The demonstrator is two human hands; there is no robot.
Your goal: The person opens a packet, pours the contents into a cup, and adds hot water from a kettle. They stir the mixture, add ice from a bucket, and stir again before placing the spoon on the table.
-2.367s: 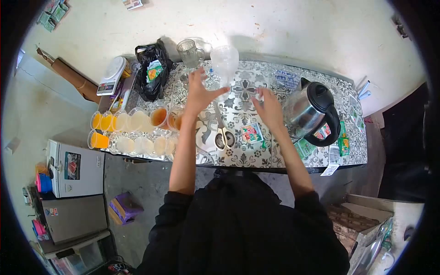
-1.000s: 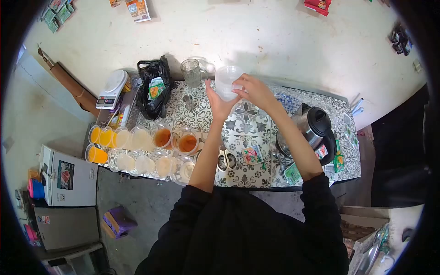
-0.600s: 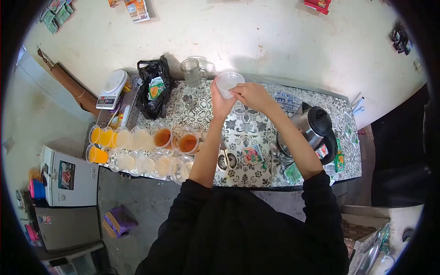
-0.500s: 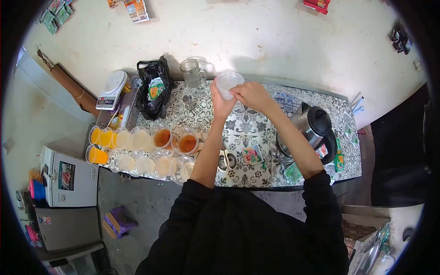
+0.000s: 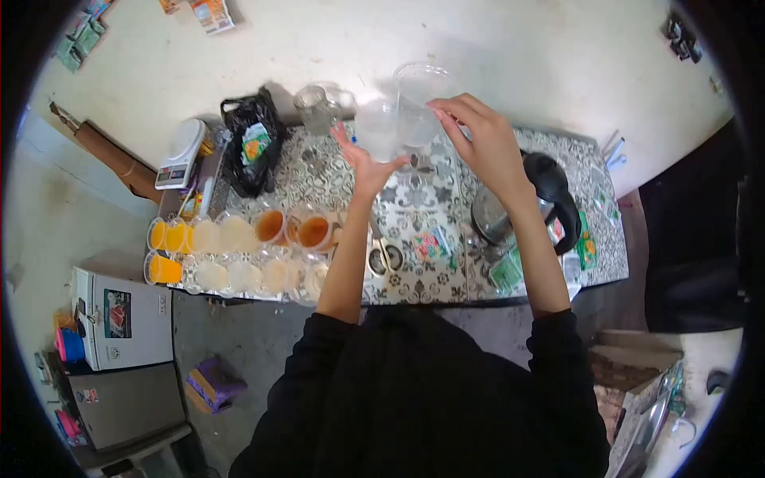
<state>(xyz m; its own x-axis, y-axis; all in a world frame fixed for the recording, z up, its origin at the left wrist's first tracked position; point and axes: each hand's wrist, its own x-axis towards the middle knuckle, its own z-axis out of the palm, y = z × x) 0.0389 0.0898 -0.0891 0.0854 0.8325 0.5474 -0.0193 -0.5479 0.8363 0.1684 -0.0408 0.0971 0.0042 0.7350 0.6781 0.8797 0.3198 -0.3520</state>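
Observation:
My right hand point(image 5: 482, 139) pinches the rim of a clear plastic cup point(image 5: 418, 107), lifted and tilted over the back of the table. Beside it, a cloudy clear plastic cup point(image 5: 376, 131), possibly several nested together, rests in the crook of my left hand point(image 5: 368, 163), with the thumb on one side and spread fingers on the other. The two cups overlap in view, and motion blurs them. Behind my left hand stands a glass mug point(image 5: 317, 110). Scissors point(image 5: 385, 256) and a small printed sachet point(image 5: 431, 244) lie on the patterned tabletop nearer to me.
Filled plastic cups, with orange point(image 5: 165, 269), pale and brown point(image 5: 314, 232) contents, stand in two rows at left. A black plastic bag point(image 5: 253, 143) and a kitchen scale point(image 5: 182, 155) sit behind them. An electric kettle point(image 5: 550, 191) and green sachets point(image 5: 506, 272) are at right.
The cups held together between both hands have come apart. My right hand has drawn one up and to the right; my left hand has shifted slightly left, its fingers spread wider.

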